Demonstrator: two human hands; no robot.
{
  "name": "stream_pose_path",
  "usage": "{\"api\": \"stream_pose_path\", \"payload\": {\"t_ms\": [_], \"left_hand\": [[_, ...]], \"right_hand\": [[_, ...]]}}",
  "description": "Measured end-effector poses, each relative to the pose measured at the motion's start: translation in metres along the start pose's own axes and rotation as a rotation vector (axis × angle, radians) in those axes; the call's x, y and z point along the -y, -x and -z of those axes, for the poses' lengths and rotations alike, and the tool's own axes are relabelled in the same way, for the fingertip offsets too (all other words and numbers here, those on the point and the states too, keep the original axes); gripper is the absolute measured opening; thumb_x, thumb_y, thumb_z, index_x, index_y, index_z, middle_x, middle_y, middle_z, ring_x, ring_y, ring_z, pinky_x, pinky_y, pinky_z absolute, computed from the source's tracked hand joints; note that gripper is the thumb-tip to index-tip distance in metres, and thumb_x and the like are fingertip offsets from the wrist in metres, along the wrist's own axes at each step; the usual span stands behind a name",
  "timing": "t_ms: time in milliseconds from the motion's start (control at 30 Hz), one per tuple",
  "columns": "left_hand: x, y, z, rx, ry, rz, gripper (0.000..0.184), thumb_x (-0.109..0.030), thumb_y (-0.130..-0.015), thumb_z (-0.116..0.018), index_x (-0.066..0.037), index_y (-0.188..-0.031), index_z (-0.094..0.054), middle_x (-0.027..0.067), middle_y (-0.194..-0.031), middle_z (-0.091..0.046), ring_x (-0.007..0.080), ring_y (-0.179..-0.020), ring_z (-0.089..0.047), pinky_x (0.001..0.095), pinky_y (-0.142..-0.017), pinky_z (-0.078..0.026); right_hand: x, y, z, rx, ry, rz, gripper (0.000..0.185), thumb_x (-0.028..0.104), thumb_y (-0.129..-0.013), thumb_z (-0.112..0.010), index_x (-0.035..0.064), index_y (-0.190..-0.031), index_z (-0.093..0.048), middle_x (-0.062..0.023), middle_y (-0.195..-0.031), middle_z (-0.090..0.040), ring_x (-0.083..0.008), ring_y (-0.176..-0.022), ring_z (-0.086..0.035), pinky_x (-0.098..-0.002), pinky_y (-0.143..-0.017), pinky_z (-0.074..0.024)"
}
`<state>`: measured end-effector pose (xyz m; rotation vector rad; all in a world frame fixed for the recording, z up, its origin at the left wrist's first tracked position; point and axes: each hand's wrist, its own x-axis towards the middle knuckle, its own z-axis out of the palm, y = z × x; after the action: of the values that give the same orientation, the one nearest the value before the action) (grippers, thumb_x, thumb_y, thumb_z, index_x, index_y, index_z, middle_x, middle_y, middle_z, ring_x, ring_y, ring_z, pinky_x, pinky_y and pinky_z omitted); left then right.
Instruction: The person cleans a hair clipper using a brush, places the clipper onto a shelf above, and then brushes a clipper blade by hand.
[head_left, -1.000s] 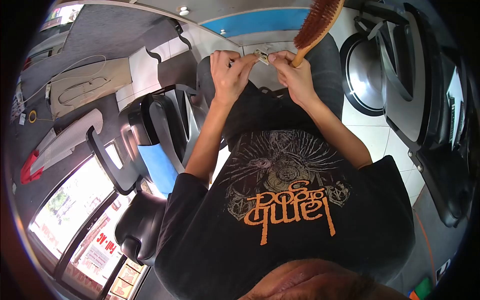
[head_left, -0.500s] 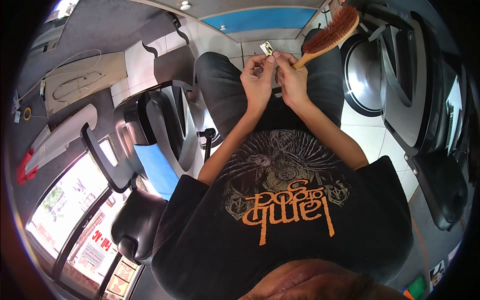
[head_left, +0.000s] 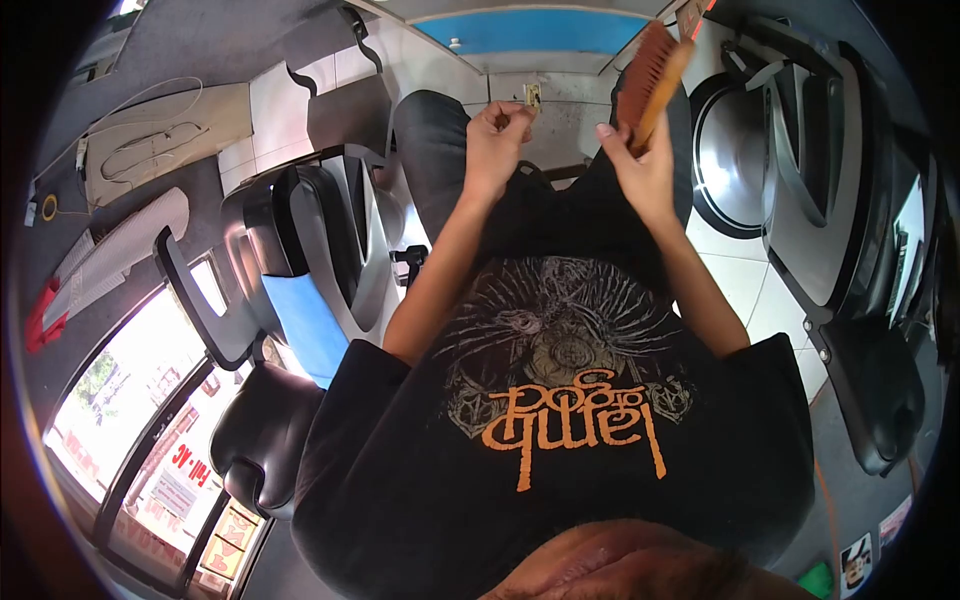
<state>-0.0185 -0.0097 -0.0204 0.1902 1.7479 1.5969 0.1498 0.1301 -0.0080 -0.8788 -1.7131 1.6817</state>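
Observation:
Between the thumb and fingers of my left hand (head_left: 495,150) is a small flat packet (head_left: 532,96), pale with yellow and dark markings; its print is too small to read. My right hand (head_left: 645,170) is closed round the wooden handle of a brush (head_left: 645,85) with reddish-brown bristles. The brush points up and away, its bristles facing left. The two hands are apart, above my knees.
On the left stands a black salon chair (head_left: 290,220) with a blue cloth (head_left: 308,325). Another black chair (head_left: 860,200) with a round metal base (head_left: 725,160) is at right. Ahead is a blue-fronted cabinet (head_left: 540,32). A glass door (head_left: 130,400) lies lower left.
My hands were together at the packet and have moved apart. The right hand went right with the brush, which now stands more upright. The packet stays in the left hand.

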Motion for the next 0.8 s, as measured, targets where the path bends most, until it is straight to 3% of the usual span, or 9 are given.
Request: {"api": "stream_pose_path", "payload": {"t_ms": [133,167,300,400,500,633,733,767,800], "left_hand": [[0.005,-0.01,0.009,0.009,-0.031,0.095,0.009,-0.007,-0.098,-0.068,-0.001,-0.093,-0.071,-0.0011,-0.077,-0.062,0.0081,-0.068,-0.056,0.0268,-0.07,-0.052],[0.006,-0.011,0.008,-0.006,-0.047,0.092,0.01,-0.007,-0.098,-0.066,-0.001,-0.091,-0.071,-0.0015,-0.076,-0.06,0.0072,-0.066,-0.054,0.0265,-0.068,-0.05],[0.003,-0.009,0.002,-0.051,-0.018,0.138,0.01,-0.008,-0.098,-0.066,-0.001,-0.092,-0.07,-0.0019,-0.073,-0.059,0.007,-0.064,-0.052,0.0275,-0.068,-0.051],[0.002,-0.007,0.001,-0.039,0.066,0.159,0.01,-0.008,-0.098,-0.067,-0.002,-0.091,-0.069,-0.0029,-0.071,-0.056,0.007,-0.062,-0.05,0.0284,-0.068,-0.052],[0.002,-0.005,0.005,-0.008,0.127,0.197,0.01,-0.009,-0.098,-0.068,-0.003,-0.09,-0.068,-0.004,-0.069,-0.053,0.0069,-0.06,-0.049,0.0289,-0.068,-0.053],[0.003,-0.004,0.008,-0.005,0.103,0.235,0.011,-0.009,-0.098,-0.069,-0.004,-0.089,-0.066,-0.0046,-0.068,-0.051,0.0066,-0.06,-0.048,0.0288,-0.067,-0.053],[0.003,-0.005,0.006,-0.019,0.097,0.232,0.011,-0.008,-0.098,-0.069,-0.005,-0.088,-0.066,-0.0046,-0.068,-0.051,0.0067,-0.059,-0.048,0.0287,-0.067,-0.053],[0.003,-0.006,0.005,-0.024,0.099,0.229,0.011,-0.008,-0.098,-0.069,-0.005,-0.088,-0.066,-0.0046,-0.068,-0.051,0.0068,-0.059,-0.048,0.0287,-0.067,-0.053],[0.003,-0.006,0.006,-0.007,0.108,0.233,0.011,-0.008,-0.098,-0.069,-0.005,-0.088,-0.066,-0.0047,-0.068,-0.051,0.0068,-0.059,-0.048,0.0287,-0.067,-0.053]], "right_hand": [[0.046,-0.001,0.025,0.148,0.327,0.046,0.07,0.028,-0.095,-0.085,0.0082,-0.152,-0.049,-0.0022,-0.091,-0.062,-0.0122,-0.078,-0.054,-0.0282,-0.076,-0.0498],[0.052,-0.004,0.033,0.227,0.489,0.02,0.059,0.034,-0.098,-0.081,0.0152,-0.149,-0.058,-0.0089,-0.1,-0.073,-0.021,-0.079,-0.064,-0.0332,-0.078,-0.0549],[0.043,-0.003,0.041,0.318,0.56,0.089,0.037,0.037,-0.101,-0.076,0.0165,-0.131,-0.078,-0.0109,-0.124,-0.079,-0.0328,-0.094,-0.078,-0.0409,-0.078,-0.0594],[0.038,-0.008,0.049,0.399,0.559,-0.055,0.04,0.04,-0.1,-0.076,0.0171,-0.132,-0.078,-0.0101,-0.118,-0.08,-0.0327,-0.092,-0.078,-0.0411,-0.079,-0.0594],[0.027,-0.019,0.056,0.344,0.755,0.07,0.041,0.043,-0.1,-0.076,0.0183,-0.132,-0.078,-0.0095,-0.118,-0.08,-0.0315,-0.09,-0.078,-0.0398,-0.078,-0.0592],[0.025,-0.026,0.062,0.29,0.636,0.121,0.041,0.044,-0.099,-0.076,0.0226,-0.133,-0.078,-0.0075,-0.121,-0.08,-0.0313,-0.097,-0.078,-0.0379,-0.086,-0.059],[0.034,-0.027,0.062,0.491,0.651,0.054,0.041,0.044,-0.098,-0.077,0.0231,-0.133,-0.078,-0.0068,-0.121,-0.08,-0.0311,-0.1,-0.078,-0.0372,-0.089,-0.0587],[0.039,-0.028,0.06,0.516,0.649,-0.051,0.038,0.031,-0.098,-0.081,0.0131,-0.131,-0.079,-0.0092,-0.125,-0.08,-0.0274,-0.109,-0.078,-0.0348,-0.095,-0.0588],[0.036,-0.028,0.061,0.454,0.755,-0.004,0.039,0.036,-0.097,-0.08,0.0172,-0.131,-0.079,-0.0078,-0.121,-0.08,-0.028,-0.103,-0.078,-0.0358,-0.09,-0.0586]]}}
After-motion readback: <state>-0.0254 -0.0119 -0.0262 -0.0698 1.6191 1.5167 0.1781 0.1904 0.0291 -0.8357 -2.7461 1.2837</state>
